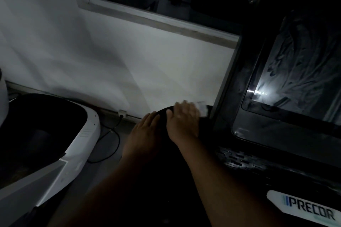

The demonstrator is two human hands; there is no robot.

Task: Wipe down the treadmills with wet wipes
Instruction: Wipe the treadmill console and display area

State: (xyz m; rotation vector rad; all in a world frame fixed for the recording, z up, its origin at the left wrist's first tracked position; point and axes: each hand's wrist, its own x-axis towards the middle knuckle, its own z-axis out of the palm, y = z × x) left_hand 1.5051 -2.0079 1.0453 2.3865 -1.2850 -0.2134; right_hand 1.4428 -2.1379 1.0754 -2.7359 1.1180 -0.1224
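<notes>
A black treadmill fills the right side, with its smeared console screen and a white PRECOR label below it. Left of the console is a dark rounded black cover. My right hand lies on the far edge of that cover, blurred, fingers curled over a white wet wipe that sticks out past the fingertips beside the console frame. My left hand rests flat on the cover's left edge, fingers straight and holding nothing. The room is very dim.
A second machine with a white shell stands at the left. A black cable runs across the floor from a wall socket. A white wall and a window frame lie ahead.
</notes>
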